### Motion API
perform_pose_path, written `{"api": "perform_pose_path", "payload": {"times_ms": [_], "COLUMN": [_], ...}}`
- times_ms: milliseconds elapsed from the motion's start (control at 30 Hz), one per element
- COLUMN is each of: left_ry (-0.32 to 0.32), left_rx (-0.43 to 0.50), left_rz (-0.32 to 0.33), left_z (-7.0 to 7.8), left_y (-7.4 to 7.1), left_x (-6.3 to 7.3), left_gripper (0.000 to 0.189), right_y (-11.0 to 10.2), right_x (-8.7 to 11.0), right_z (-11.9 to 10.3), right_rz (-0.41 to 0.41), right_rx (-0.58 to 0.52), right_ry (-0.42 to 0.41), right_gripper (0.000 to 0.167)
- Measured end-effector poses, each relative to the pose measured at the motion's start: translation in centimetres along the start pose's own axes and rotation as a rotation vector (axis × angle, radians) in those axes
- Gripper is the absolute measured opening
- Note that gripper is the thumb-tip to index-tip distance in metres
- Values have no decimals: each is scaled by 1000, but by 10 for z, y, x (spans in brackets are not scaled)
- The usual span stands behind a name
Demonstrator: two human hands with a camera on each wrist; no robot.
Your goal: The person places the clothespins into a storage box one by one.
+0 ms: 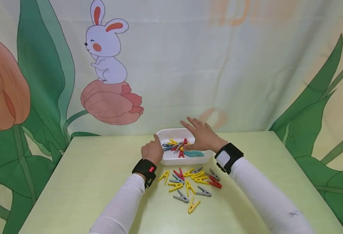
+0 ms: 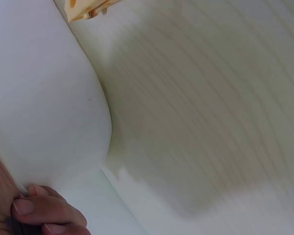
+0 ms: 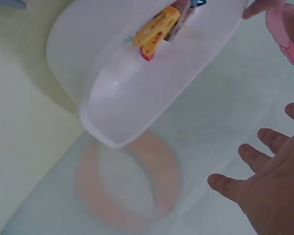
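Note:
My left hand (image 1: 153,151) grips the left end of a white plastic tray (image 1: 171,161), index finger extended along its rim. In the left wrist view its curled fingers (image 2: 49,210) show beside the tray's outer wall (image 2: 49,98); something dark beneath them is unclear. My right hand (image 1: 205,138) hovers over the tray's right part with fingers spread, holding nothing; the right wrist view shows these fingers (image 3: 255,159) apart from the tray. Inside the tray lie several clothespins, among them a teal one (image 1: 193,153), a red one (image 1: 181,154) and a yellow one (image 3: 157,29).
Several yellow, red, grey and blue clothespins lie scattered on the pale table (image 1: 101,191) in front of the tray, including a red one (image 1: 215,182) and a yellow one (image 1: 193,205). A printed curtain (image 1: 171,65) hangs right behind the table's back edge.

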State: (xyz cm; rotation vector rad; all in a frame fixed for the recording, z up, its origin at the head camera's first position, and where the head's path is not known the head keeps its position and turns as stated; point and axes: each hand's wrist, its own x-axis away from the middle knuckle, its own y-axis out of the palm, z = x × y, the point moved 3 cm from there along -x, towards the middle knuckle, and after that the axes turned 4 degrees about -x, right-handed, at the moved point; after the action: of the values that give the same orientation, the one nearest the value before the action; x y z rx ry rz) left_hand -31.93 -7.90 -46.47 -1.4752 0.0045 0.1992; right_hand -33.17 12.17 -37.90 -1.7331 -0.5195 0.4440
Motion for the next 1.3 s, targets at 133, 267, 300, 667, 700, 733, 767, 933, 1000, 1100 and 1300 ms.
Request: {"api": "perform_pose_path", "payload": {"times_ms": [133,267,300,667,700,733,767,933,1000,1100,1300], "left_ry": [4,9,10,-13,-14,-13,-13,-12,-11,-13,-20], "left_rx": [-6,-5,-4,-4,-4,-5,-6,-9,-4,3,-2], "left_rz": [25,35,36,-10,-15,-17,-19,-17,-15,-14,-22], "left_z": [-1,0,0,-1,-1,-1,-1,-1,0,0,1], "left_y": [0,2,2,2,2,2,3,2,1,0,0], "left_x": [-1,0,0,-1,-1,-1,-1,-1,-1,0,1], "left_gripper": [58,57,57,59,59,59,59,59,59,58,59], "right_y": [-11,-19,-20,-29,-28,-26,-24,-13,-9,-5,7], "right_x": [13,28,32,68,71,74,77,92,97,105,120], "right_z": [-4,-12,-14,-37,-38,-39,-40,-40,-40,-40,-44], "right_rz": [36,64,71,116,109,101,95,71,71,70,22], "right_rx": [14,43,48,115,119,125,123,123,122,98,88], "right_ry": [-43,-101,-116,-243,-248,-252,-257,-267,-275,-289,-309], "right_gripper": [104,103,103,105,105,105,105,103,103,102,104]}}
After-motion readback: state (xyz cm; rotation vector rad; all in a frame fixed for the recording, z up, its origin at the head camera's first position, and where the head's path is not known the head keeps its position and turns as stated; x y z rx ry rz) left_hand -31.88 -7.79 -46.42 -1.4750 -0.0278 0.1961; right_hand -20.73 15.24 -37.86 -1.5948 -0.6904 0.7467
